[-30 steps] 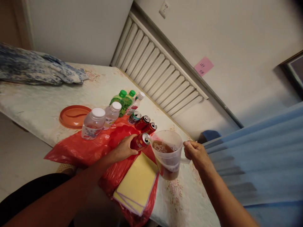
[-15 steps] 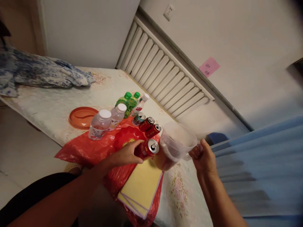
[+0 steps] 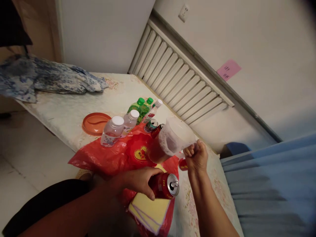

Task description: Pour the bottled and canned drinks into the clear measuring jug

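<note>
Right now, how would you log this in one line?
left hand: holds opened red can; right hand: holds jug, brown liquid inside; yellow cloth: on red bag

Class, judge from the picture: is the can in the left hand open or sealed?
Open: the can in the left hand has a dark hole in its silver top.

On the pink note (image 3: 228, 69) we see two handwritten lines, the upper perhaps 284; lettering on the held red can (image 3: 159, 187) is illegible.

Cloths (image 3: 150, 210) lie on the plastic bag (image 3: 96, 156) on the table (image 3: 65, 110), held drink can (image 3: 161, 186) above them, pitcher (image 3: 170, 140) just behind. Bottles (image 3: 111, 133) farther back left, then dish (image 3: 96, 122), radiator (image 3: 182, 72) beyond, curtain (image 3: 271, 184) right.
</note>
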Action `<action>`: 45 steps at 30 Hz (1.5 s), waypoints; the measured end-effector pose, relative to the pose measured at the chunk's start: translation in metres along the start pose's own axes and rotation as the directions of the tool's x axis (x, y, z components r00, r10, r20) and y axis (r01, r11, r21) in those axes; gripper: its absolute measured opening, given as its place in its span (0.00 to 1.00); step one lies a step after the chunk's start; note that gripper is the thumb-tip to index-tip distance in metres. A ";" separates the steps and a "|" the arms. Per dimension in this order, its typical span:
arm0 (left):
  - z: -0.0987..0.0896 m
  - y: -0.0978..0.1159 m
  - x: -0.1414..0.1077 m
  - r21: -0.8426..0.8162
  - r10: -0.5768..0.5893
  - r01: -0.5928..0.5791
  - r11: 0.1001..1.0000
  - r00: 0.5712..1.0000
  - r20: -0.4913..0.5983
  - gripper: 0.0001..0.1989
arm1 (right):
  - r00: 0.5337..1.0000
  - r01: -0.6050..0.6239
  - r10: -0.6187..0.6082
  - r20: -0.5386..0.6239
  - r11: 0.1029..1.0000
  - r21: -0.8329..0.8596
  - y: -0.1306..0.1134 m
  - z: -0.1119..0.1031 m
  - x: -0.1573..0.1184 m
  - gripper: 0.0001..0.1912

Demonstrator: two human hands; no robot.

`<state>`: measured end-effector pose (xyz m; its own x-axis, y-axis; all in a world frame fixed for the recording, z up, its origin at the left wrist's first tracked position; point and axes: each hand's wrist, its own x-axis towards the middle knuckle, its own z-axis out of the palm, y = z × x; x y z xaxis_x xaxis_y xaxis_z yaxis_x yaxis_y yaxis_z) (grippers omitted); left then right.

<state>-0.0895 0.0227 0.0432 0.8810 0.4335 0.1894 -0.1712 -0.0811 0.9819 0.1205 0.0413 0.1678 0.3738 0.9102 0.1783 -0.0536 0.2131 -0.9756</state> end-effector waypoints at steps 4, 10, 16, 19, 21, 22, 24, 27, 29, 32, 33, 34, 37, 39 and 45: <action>0.002 -0.003 0.003 -0.038 -0.011 0.012 0.999 0.999 0.030 0.41 | 0.999 -0.014 0.013 0.044 1.000 0.020 0.021 0.015 0.001 0.23; 0.002 -0.003 0.005 0.026 -0.016 0.016 1.000 1.000 0.015 0.39 | 0.998 -0.058 0.057 0.030 0.998 0.031 0.050 0.028 -0.005 0.22; 0.006 -0.013 0.007 0.031 -0.050 0.050 0.998 0.999 -0.003 0.41 | 0.997 -0.064 0.066 -0.026 0.995 0.072 0.074 0.023 -0.012 0.20; 0.006 -0.013 0.010 -0.017 -0.023 0.023 1.000 1.000 0.005 0.42 | 0.998 -0.056 0.060 -0.031 0.992 0.115 0.075 0.022 -0.017 0.20; 0.007 -0.012 0.013 -0.047 -0.008 0.008 0.999 1.000 0.007 0.42 | 0.998 -0.054 0.056 -0.012 0.991 0.126 0.072 0.020 -0.020 0.20; 0.008 -0.011 0.015 -0.053 -0.003 0.003 0.999 1.000 0.004 0.43 | 0.998 -0.056 0.055 0.010 0.992 0.114 0.071 0.018 -0.022 0.20; 0.009 -0.009 0.019 -0.042 0.001 -0.002 0.999 1.000 -0.011 0.43 | 0.998 -0.056 0.053 0.038 0.996 0.067 0.069 0.009 -0.024 0.21; 0.013 -0.007 0.024 -0.003 -0.033 0.033 0.999 0.998 -0.050 0.44 | 0.996 -0.077 0.078 -0.050 0.997 0.012 0.071 -0.017 -0.034 0.25; 0.015 -0.007 0.027 0.009 -0.065 0.065 0.998 0.996 -0.062 0.44 | 0.980 -0.113 0.111 -0.163 0.994 -0.002 0.075 -0.039 -0.047 0.25; 0.019 -0.009 0.033 -0.005 -0.062 0.061 0.998 0.995 -0.076 0.43 | 0.968 -0.127 0.122 -0.217 0.992 -0.010 0.081 -0.068 -0.079 0.23; 0.020 -0.011 0.036 -0.018 -0.048 0.047 0.999 0.995 -0.088 0.43 | 0.971 -0.128 0.121 -0.206 0.992 -0.018 0.082 -0.075 -0.091 0.22; 0.022 -0.014 0.039 -0.031 -0.034 0.031 0.999 0.994 -0.101 0.43 | 0.975 -0.126 0.119 -0.190 0.992 -0.028 0.083 -0.081 -0.103 0.22; 0.027 -0.023 0.049 -0.079 -0.017 0.008 0.997 0.993 -0.119 0.42 | 0.985 -0.149 0.142 -0.101 0.986 -0.069 0.083 -0.089 -0.132 0.22; 0.030 -0.028 0.056 -0.118 -0.020 0.006 0.993 0.993 -0.114 0.42 | 0.986 -0.163 0.159 -0.050 0.981 -0.104 0.081 -0.090 -0.143 0.26; 0.036 -0.034 0.071 -0.101 0.006 -0.016 0.995 0.996 -0.093 0.43 | 0.993 -0.115 0.119 0.002 0.968 -0.223 0.072 -0.086 -0.143 0.32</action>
<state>-0.0052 0.0244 0.0231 0.8353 0.5143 0.1944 -0.2287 0.0034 0.9735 0.1430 -0.1045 0.0613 0.3627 0.9299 0.0614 0.1119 0.0219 -0.9935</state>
